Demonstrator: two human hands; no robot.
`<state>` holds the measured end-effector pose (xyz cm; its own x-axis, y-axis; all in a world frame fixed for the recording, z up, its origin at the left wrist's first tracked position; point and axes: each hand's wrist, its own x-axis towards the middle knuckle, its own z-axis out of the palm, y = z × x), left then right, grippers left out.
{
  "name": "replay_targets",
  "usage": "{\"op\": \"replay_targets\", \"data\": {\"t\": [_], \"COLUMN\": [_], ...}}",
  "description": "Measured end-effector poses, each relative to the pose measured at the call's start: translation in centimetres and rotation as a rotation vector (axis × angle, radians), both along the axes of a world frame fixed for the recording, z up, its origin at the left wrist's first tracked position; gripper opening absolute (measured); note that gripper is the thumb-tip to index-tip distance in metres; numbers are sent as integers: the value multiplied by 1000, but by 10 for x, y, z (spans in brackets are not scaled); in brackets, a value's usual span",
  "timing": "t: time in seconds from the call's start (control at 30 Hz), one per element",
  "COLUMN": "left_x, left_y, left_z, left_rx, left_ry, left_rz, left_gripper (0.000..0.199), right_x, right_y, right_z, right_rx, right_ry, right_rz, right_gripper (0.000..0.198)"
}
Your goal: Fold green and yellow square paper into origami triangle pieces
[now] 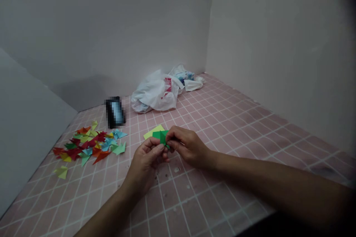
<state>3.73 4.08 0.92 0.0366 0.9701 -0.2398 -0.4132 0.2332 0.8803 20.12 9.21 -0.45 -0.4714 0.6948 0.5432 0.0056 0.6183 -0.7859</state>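
Note:
Between my two hands is a small piece of folded green paper (162, 137), partly covered by fingers. My left hand (148, 157) pinches its lower left part between thumb and fingers. With thumb and forefinger, my right hand (187, 144) grips the paper's right side, close against the left fingertips. Just beyond the hands lie sheets of yellow paper (151, 132) on the pink checked cloth (189, 200). To the left is a loose pile of folded paper pieces (91, 142) in red, orange, yellow, green and blue, pointed like origami birds.
A dark device with a blurred bright screen (115, 112) stands behind the pile. White plastic bags (155, 90) lie at the back near the wall. One yellow folded piece (61, 172) sits apart from the pile, nearer to me. Walls border the surface at left, back and right.

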Motion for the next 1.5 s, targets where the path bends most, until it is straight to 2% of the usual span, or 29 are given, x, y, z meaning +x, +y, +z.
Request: {"op": "replay_targets", "data": {"t": [0.13,0.23,0.37,0.47,0.53,0.63,0.7,0.83,0.9,1.03,1.1,1.17,1.27,1.43,1.5], "left_x": [2,4,6,4,1,-3,-3,0,2,3,2,2,2,1,0], "left_y": [-2,-4,-6,-5,-4,-5,-6,-6,-6,-4,-3,-2,-1,-2,-2], "left_z": [0,2,1,-5,-9,-11,-9,-3,-1,0,0,-1,-1,-1,-1], "left_rx": [219,269,291,381,488,581,579,495,438,338,326,331,337,314,294], "left_ry": [238,362,437,466,553,751,782,683,616,460,407,392,393,384,414], "left_rz": [33,54,61,110,160,164,183,218,222,220,212,211,218,171,107], "left_gripper": [20,16,16,13,15,4,1,5,8,20,24,25,27,33,24], "right_x": [-2,-3,-5,-5,-5,-5,-4,-4,-6,-10,-12,-12,-10,-6,-5], "right_y": [-3,-3,-4,-3,-3,-4,-4,-5,-6,-6,-6,-5,-3,-4,-4], "right_z": [1,0,-3,-4,-4,-3,-2,-2,-4,-8,-10,-11,-9,-4,-2], "right_rx": [-273,-347,-383,-375,-354,-308,-271,-228,-257,-403,-469,-514,-575,-570,-535], "right_ry": [113,153,170,190,189,152,133,118,145,271,307,287,202,160,132], "right_rz": [91,134,152,150,143,106,85,61,92,167,170,165,174,157,123], "right_gripper": [8,6,6,6,6,8,8,9,9,7,15,19,13,14,14]}}
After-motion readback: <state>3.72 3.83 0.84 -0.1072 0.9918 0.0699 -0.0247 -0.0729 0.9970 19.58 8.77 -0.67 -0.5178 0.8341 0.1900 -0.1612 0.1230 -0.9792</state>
